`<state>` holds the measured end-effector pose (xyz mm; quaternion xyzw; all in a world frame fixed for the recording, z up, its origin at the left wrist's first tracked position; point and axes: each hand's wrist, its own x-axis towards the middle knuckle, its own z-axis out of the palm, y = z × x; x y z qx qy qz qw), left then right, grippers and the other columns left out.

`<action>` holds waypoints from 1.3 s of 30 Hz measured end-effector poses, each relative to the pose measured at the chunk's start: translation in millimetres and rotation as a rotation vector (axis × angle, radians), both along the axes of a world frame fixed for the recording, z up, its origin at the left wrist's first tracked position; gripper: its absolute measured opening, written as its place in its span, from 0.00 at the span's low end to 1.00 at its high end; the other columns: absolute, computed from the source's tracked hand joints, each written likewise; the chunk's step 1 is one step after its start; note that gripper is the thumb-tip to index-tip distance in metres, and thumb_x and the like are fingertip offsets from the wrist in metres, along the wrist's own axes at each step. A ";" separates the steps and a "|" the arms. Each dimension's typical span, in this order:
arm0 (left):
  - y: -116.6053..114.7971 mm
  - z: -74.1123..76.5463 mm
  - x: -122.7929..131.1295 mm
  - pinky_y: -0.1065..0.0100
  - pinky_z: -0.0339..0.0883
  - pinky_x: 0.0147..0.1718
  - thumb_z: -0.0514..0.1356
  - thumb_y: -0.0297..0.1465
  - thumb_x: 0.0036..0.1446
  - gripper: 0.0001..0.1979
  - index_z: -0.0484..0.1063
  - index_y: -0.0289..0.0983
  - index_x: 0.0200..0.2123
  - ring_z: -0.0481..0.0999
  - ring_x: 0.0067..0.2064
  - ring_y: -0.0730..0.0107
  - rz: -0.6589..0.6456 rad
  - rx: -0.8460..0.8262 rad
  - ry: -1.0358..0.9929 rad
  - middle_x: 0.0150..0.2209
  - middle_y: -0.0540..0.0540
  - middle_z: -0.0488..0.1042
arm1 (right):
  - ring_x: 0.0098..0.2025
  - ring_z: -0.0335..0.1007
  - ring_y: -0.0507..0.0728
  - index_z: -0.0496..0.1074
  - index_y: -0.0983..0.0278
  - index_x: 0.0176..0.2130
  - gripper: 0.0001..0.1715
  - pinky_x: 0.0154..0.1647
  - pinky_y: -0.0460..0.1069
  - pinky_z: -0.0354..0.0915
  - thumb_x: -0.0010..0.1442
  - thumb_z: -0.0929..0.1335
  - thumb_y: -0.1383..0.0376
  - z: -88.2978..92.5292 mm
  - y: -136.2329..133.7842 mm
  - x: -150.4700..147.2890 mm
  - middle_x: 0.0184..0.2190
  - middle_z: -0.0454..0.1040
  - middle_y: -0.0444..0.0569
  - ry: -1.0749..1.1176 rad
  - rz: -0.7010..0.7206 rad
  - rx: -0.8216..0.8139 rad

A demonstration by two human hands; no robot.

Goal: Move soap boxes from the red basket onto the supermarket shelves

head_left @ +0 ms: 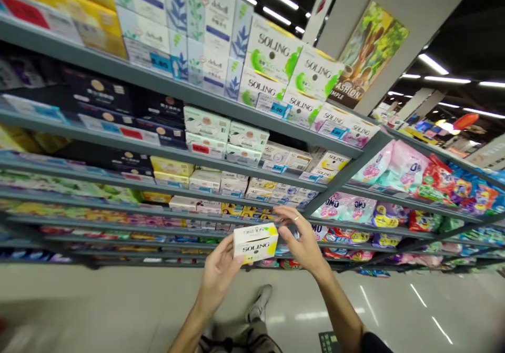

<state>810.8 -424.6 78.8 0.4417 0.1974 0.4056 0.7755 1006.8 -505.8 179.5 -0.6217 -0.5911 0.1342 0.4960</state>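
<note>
- Here's the grip: the left hand (218, 271) has its fingers clamped on the near left end and underside of the small SOLING box (255, 243), which is held up in mid-air in front of the lower shelves (165, 221), above the floor (98, 295).
- The right hand (303, 242), ring on one finger, sits at the box's right end with its fingers fanned apart. Whether it carries any weight, I can't tell.
- Risk one, as I judge it: the box hangs mostly on a one-ended hold. If the left fingers ease off while the right ones stay splayed, it tips and falls to the floor beside the shoe (260, 300), and a corner gets dented.
- Risk two: squeeze too hard and thin card like this may well crease.
- Risk three: the rows behind are packed tight, so a careless push in there could nudge neighbouring packs off the edge.
- Now the writing. The held box reads "SOLING" in dark letters on white, with a yellow patch; the smaller line above is too blurred to read.
- High up, the green-and-white cartons (272, 53) shout "SOLING" again, several times over.
- The blue price tags (277, 110) are there, but their digits are unreadable.
- The pink and teal bags (339, 205) to the right show "OMO".
- The pillar poster (369, 53) gives "ASHION" and "MPLE", both cut off at the left.
</note>
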 end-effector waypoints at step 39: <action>-17.5 -18.2 25.4 0.65 0.73 0.33 0.72 0.47 0.49 0.33 0.75 0.36 0.54 0.80 0.42 0.54 0.028 -0.077 0.307 0.47 0.36 0.82 | 0.56 0.73 0.64 0.68 0.55 0.60 0.26 0.53 0.58 0.73 0.65 0.72 0.55 -104.3 -49.3 -14.8 0.60 0.70 0.55 0.655 -0.115 0.034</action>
